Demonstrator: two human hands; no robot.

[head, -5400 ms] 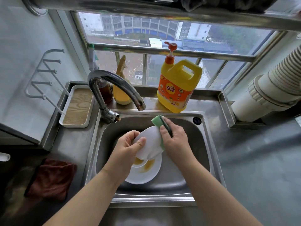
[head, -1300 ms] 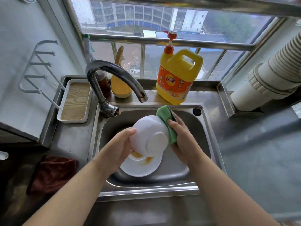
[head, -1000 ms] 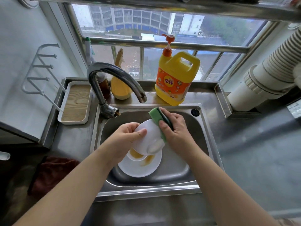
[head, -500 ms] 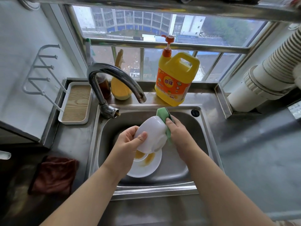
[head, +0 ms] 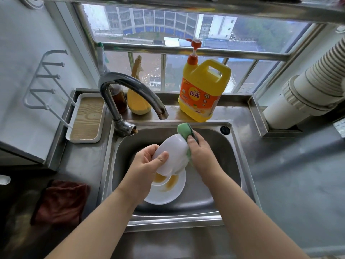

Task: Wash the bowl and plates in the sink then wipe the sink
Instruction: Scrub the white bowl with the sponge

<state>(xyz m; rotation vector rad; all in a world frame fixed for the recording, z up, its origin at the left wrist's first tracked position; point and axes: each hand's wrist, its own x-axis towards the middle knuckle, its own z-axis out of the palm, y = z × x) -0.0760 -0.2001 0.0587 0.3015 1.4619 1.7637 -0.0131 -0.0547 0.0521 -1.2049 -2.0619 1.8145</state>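
— What of the person shows?
— 2 forearms, coming in from the bottom edge, ending in the left hand [head: 147, 163] and the right hand [head: 200, 152].
— Sleeves?
— Both arms bare up to the frame's edge. No watch, ring or glove visible. Fingernails short and unpainted.

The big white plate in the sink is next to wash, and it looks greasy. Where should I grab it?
Pinch the plate at its clean near-right rim, coming from the front of the sink. It lies flat, its sauce smears sit toward the far side, and the bowl hangs over that part.
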